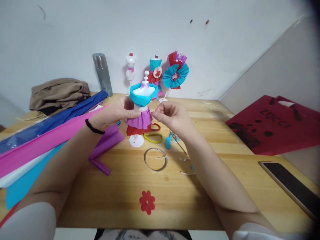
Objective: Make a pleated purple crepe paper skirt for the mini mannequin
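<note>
A small white toy dress form (144, 90) stands upright on its round base (136, 141). It wears a turquoise paper band (141, 100) at the chest and a purple ruffled skirt (142, 120) over a red layer (135, 130). My left hand (119, 111) grips the form at its waist, thumb across the front at the top of the skirt. On the other side, my right hand (172, 116) is closed in a pinch close to the skirt's right edge. A speck of red shows at its fingertips, too small to name. A red paper flower (147, 202) lies near the front edge.
Behind stand several decorated dress forms (175, 76) and a grey bottle (103, 75). Scissors (153, 138), a tape ring (156, 159) and turquoise scraps (168, 141) lie centrally. Coloured paper (50, 138) and brown cloth (60, 93) fill the left; a red bag (272, 126) and phone (290, 186) the right.
</note>
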The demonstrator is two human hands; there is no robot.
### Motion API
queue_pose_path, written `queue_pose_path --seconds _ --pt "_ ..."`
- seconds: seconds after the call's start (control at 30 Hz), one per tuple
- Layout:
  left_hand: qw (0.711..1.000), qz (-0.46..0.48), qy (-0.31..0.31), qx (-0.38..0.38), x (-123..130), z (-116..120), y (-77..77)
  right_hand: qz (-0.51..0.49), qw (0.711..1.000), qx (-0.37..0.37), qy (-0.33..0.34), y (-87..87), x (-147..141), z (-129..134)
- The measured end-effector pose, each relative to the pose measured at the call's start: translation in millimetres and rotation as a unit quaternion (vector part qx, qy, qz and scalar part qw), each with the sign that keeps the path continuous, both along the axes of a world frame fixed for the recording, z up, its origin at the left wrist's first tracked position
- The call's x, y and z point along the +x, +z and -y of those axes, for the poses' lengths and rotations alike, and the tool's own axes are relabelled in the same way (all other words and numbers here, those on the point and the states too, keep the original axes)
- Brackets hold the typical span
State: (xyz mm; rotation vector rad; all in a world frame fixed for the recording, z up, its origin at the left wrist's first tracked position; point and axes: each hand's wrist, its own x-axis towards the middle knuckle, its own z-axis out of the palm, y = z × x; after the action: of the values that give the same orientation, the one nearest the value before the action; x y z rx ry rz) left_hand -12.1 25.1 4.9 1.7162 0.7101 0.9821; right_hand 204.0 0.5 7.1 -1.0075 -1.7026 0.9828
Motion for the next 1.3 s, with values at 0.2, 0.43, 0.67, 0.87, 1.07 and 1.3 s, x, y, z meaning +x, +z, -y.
queue_pose_path --seconds 0.2,0.43,0.67,0.87,1.07,1.3 --pt "0.999 -0.003 0.050 -0.006 -0.1 -1.3 -1.9 0.018 0.999 -0.031 0.021 -4.7 2.2 -3.8" --pt "0.997 -0.005 0.076 0.003 0.3 -4.5 -4.5 0.037 0.999 -0.008 0.022 -9.4 3.4 -9.1" --pt "1.000 -0.021 0.020 0.004 1.0 -0.8 -0.9 -0.025 0.999 0.019 0.011 -13.0 -10.0 0.0" --pt "1.000 -0.011 0.015 0.007 2.5 -2.6 -2.2 0.000 0.997 0.069 -0.034 -17.2 -20.3 6.3" --pt "1.000 -0.004 0.017 0.006 1.9 -4.9 -5.9 -0.003 0.996 0.076 -0.054 -17.6 -14.9 2.2" --pt "0.999 -0.004 0.028 0.016 2.5 -5.1 -6.5 0.012 0.992 0.111 -0.057 -13.5 -17.9 10.8"
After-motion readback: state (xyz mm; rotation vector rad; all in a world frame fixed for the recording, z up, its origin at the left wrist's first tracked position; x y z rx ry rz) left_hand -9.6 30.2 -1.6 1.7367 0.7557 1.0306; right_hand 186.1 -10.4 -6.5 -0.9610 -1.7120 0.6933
